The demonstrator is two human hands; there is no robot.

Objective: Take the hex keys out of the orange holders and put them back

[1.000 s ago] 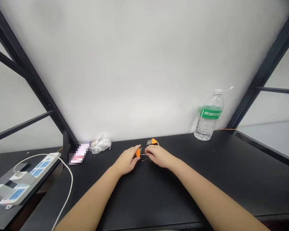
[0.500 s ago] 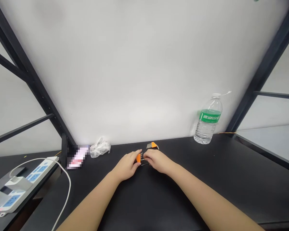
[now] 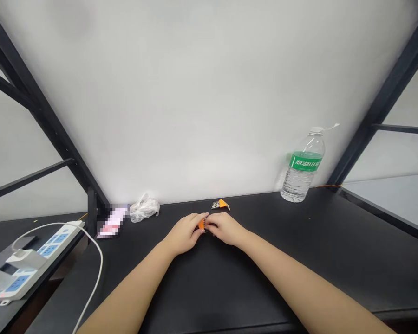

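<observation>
Both my hands meet over a black table (image 3: 299,260) near its back edge. My left hand (image 3: 184,233) is closed on a small orange holder of metal hex keys (image 3: 201,224). My right hand (image 3: 225,228) is closed against the same holder from the right, its fingers pinched at the keys, which are mostly hidden between the hands. A second orange hex key set (image 3: 220,204) lies on the table just behind my right hand, untouched.
A water bottle with a green label (image 3: 303,167) stands at the back right against the white wall. A crumpled clear plastic bag (image 3: 144,208) lies at the back left. A white power strip (image 3: 24,264) with a cable sits on a lower surface at left. Black frame posts (image 3: 379,106) flank the table.
My hands have closed together, so the metal key that stuck out between them is now hidden. The camera view shifted slightly.
</observation>
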